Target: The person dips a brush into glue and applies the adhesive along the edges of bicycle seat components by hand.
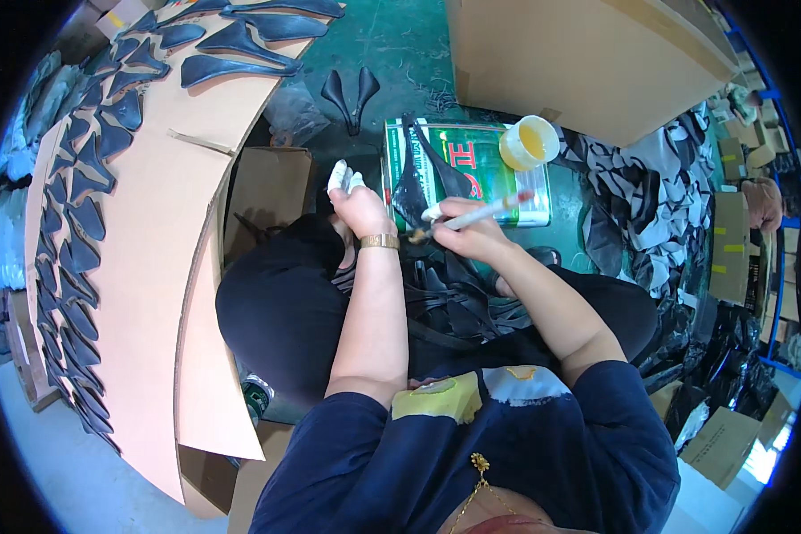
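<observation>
My right hand (472, 227) grips a pale-handled brush (498, 206), its dark bristle end pointing down and left. Beneath it, a black V-shaped leather-like piece (409, 196) lies across a green and white tin (485, 191). My left hand (360, 206), with white covers on its fingertips, is raised just left of the tin. Its fingers point away from me, a little apart, and nothing shows in them. A white cup (552, 142) of yellow liquid stands on the tin's far right part. Several black pieces (449, 298) lie between my legs.
On the left, a curved cardboard sheet (156, 267) carries rows of black V-shaped pieces. Another piece (354, 100) rests on the green floor beyond the tin. A large carton (587, 67) stands far right, near a heap of black and grey scraps (636, 191).
</observation>
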A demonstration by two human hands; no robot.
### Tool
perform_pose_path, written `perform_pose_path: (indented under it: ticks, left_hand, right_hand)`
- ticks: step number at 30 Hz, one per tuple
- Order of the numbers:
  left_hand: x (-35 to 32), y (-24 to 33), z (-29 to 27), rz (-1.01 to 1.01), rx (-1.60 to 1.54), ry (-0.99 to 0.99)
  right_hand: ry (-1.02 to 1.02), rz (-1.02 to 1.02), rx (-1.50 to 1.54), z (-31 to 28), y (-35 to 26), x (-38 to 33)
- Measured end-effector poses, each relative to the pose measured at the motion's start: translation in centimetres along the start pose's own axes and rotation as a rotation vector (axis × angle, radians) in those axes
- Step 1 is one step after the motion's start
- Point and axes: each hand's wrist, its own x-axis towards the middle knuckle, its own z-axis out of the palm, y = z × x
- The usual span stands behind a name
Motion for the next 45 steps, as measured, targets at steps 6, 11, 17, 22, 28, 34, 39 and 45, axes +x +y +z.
perform_pose_path:
  ticks: [6,11,17,22,28,34,39,45]
  left_hand:
    - [-0.6,0.5,0.2,-0.029,0.024,-0.031]
    - [-0.5,0.5,0.1,-0.035,0.034,-0.048]
    - [-0.5,0.2,0.2,-0.058,0.066,-0.051]
    - [-0.6,0.2,0.1,-0.053,0.073,-0.054]
    - [-2.7,0.4,0.1,0.59,1.199,-0.544]
    - [-3.2,0.7,-0.3,0.474,1.41,-0.731]
    - [-3.3,1.0,-0.2,0.439,1.416,-0.751]
    - [-3.6,1.2,-0.1,0.431,1.431,-0.776]
  right_hand:
    - [0.219,-0.116,0.052,-0.9,0.0,-1.1]
    - [0.067,0.107,0.026,-0.8,0.2,-2.9]
    - [0.164,-0.144,0.095,-0.7,0.9,-2.6]
    - [0.363,0.017,0.022,-2.9,2.0,-0.9]
    - [0.402,-0.047,0.008,-3.7,4.2,1.8]
    - [0.232,-0.074,-0.087,-3.2,4.3,-1.4]
    - [0.082,-0.079,-0.045,-4.0,2.2,-3.9]
    - [0.064,0.242,0.012,-5.6,2.7,-2.7]
